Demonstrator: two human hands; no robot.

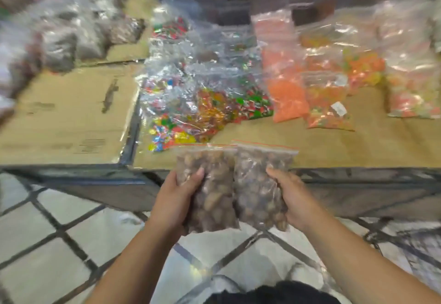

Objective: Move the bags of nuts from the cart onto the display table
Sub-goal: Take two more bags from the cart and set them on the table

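Nearest: left hand [176, 201] grasps one nut bag [214, 184], right hand [294, 198] a second nut bag [257, 196], seals up. I judge both poised for the near tabletop [262, 136], blur permitting.

No text is readable: print on the cardboard sheet [71, 122] and a white sticker [338, 108] (on a candy bag [324, 120]) are blurred.

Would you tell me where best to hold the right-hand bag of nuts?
Probably its bulging lower half, from the right, as the right hand does: the bag of nuts is fullest there, its zip top lies flat, and the other bag crowds its left.
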